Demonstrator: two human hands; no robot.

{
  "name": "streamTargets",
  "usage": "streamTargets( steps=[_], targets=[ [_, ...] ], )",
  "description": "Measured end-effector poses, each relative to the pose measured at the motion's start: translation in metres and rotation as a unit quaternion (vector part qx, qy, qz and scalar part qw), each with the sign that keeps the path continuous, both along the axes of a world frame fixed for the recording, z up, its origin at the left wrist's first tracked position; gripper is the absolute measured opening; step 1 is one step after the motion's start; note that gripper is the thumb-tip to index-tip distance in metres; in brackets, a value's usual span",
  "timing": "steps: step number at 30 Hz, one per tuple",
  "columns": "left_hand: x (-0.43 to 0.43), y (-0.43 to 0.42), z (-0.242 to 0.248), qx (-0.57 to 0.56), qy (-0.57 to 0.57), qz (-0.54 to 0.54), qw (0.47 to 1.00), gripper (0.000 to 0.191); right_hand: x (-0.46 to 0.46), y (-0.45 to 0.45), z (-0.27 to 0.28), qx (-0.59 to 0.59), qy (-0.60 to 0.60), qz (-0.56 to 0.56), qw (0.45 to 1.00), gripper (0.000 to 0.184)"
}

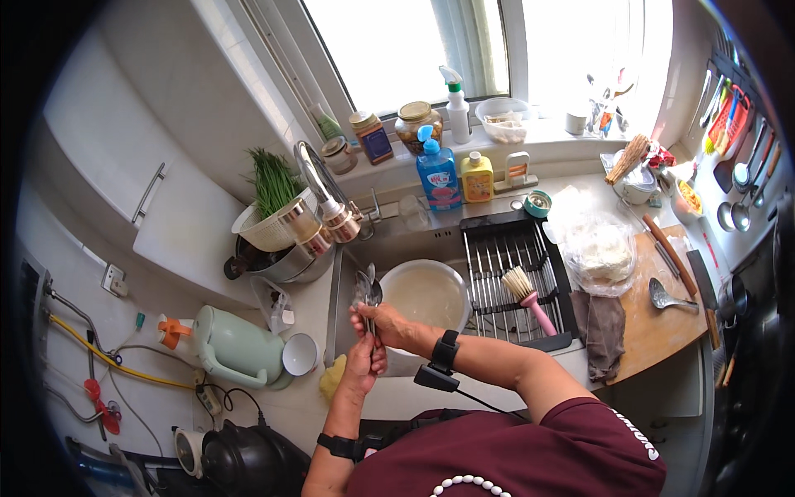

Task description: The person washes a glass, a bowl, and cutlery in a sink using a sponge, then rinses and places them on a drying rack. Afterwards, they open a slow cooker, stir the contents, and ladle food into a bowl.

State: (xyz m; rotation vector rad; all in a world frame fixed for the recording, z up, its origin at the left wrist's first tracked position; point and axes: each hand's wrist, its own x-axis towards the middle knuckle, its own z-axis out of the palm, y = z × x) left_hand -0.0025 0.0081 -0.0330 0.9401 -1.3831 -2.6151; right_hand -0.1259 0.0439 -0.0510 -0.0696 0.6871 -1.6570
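Observation:
A bunch of several metal spoons (375,292) stands between my two hands, bowls pointing away from me, over the left part of the steel sink (357,255). My right hand (384,324) wraps the bunch just below the bowls. Lower down, my left hand (365,365) grips the handles, whose ends are partly hidden by my fingers. Right beside the spoons, a white basin (464,292) of cloudy water sits in the sink. Above and left hangs the chrome faucet (304,155) with a gold-coloured filter (341,225).
A black-framed drying rack (562,298) spans the sink's right side, with a pink-handled brush (539,310) on it. Left are a green thermos jug (233,348), a white bowl (300,355) and a yellow sponge (332,376). A wooden board (646,341) holds a slotted spoon (667,297).

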Motion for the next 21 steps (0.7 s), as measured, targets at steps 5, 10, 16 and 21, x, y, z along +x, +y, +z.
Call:
streamTargets(
  steps=[5, 10, 16, 21],
  targets=[
    [-0.001, -0.019, -0.030, -0.182, -0.089, -0.074, 0.976, 0.035, -0.015, -0.035, -0.057, 0.077, 0.121, 0.000, 0.990, 0.028],
    [0.033, -0.065, -0.038, -0.798, -0.059, 0.062, 0.597, 0.017, -0.060, -0.039, -0.136, 0.254, 0.379, 0.002, 0.890, 0.037],
    [0.079, -0.092, -0.059, -0.765, -0.327, -0.099, 0.546, 0.039, -0.075, 0.001, -0.186, 0.456, 0.653, 0.029, 0.604, 0.042],
    [0.079, -0.076, -0.072, -0.812, -0.298, 0.017, 0.502, 0.035, -0.068, 0.008, -0.189, 0.390, 0.722, 0.178, 0.543, 0.041]
  ],
)
